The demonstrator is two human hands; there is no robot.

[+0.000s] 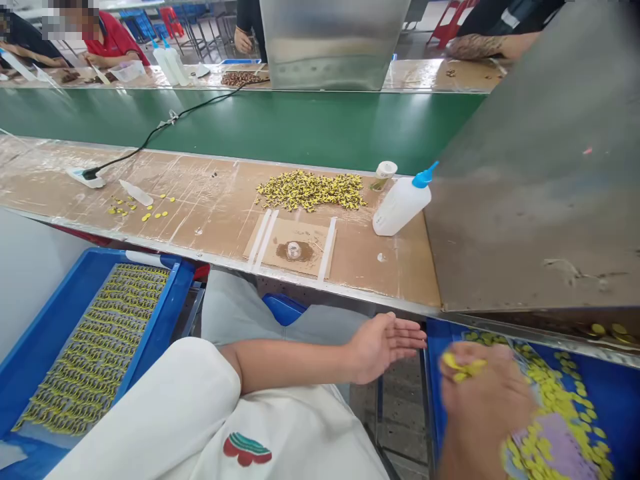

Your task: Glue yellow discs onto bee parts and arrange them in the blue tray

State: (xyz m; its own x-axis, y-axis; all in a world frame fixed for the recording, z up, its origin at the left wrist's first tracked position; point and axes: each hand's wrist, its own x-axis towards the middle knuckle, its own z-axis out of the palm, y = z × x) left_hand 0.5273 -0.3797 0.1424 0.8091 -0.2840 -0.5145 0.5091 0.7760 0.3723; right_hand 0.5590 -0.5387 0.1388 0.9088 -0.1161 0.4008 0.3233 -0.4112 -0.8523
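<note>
Hands (493, 387) hover apart beside the bench edge (350, 290).

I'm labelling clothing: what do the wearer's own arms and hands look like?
The left hand has no glove or wristband; a wide white sleeve leaves the forearm uncovered. The right hand is blurred but looks ungloved, with no sleeve in view there.

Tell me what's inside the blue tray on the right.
Yellow discs and a purple sheet show in the blue tray. Whatever lies behind the right hand, which holds some discs, is hidden.
</note>
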